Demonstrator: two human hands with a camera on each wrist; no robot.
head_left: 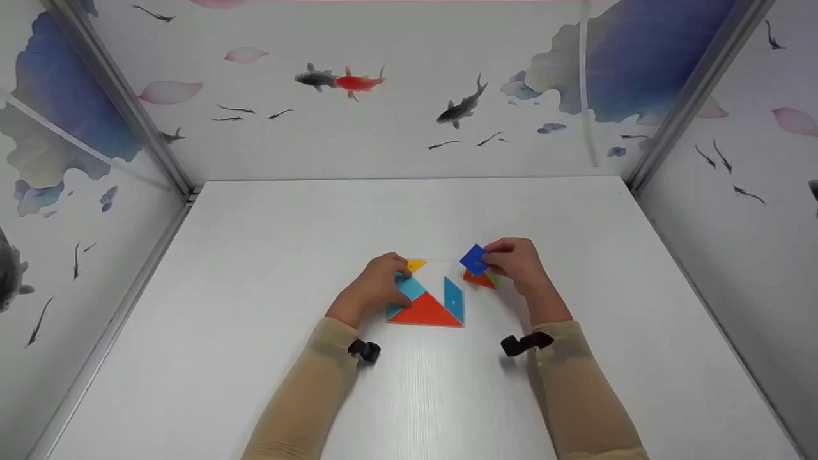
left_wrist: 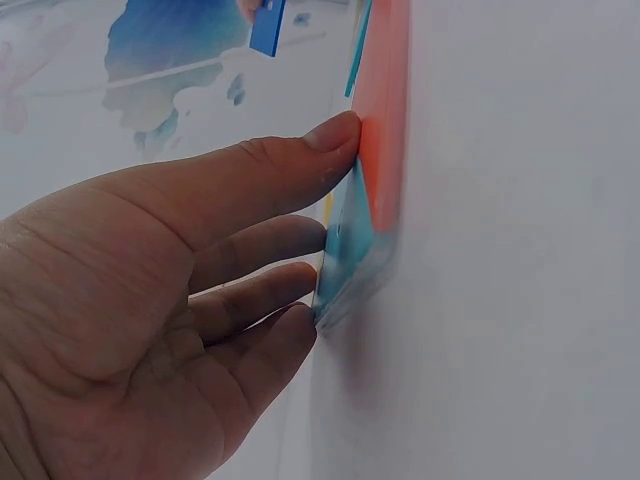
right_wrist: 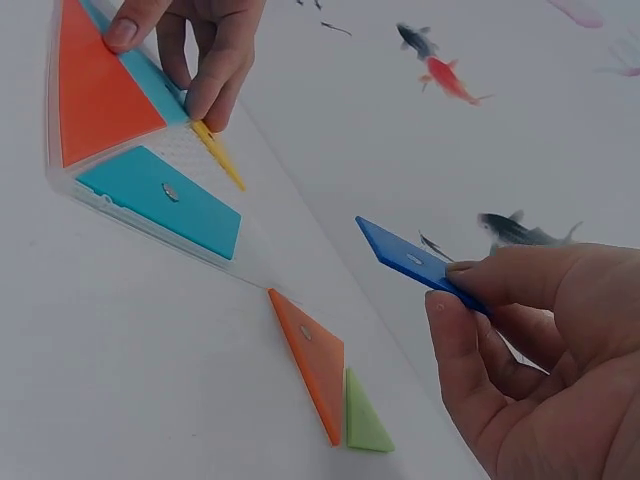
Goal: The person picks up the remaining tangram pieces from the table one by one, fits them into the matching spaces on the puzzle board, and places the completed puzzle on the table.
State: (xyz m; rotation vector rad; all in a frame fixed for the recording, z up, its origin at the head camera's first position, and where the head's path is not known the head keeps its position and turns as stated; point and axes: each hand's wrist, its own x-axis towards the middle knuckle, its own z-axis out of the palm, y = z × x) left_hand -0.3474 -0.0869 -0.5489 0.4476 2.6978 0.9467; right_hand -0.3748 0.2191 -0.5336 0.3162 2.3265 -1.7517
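Observation:
A clear tray [right_wrist: 52, 110] holds flat tangram pieces. Inside are a large orange triangle [head_left: 427, 312], a light-blue piece [head_left: 410, 287] on the left, a light-blue parallelogram [head_left: 453, 300] on the right and a yellow piece [head_left: 416, 264] at the far side. My left hand [head_left: 378, 287] rests on the tray's left part, thumb tip at the border of orange and light blue, relaxed fingers farther back; it partly covers the light-blue piece. Between thumb and fingers, my right hand [head_left: 516, 260] pinches a dark-blue square [head_left: 473, 260], raised above the table right of the tray.
On the white table [head_left: 255, 383], right of the tray, lie a smaller orange piece [right_wrist: 310, 365] and a green triangle [right_wrist: 366, 415] side by side, beneath the raised square. Printed panels with fish surround the table at the back [head_left: 396, 140] and both sides.

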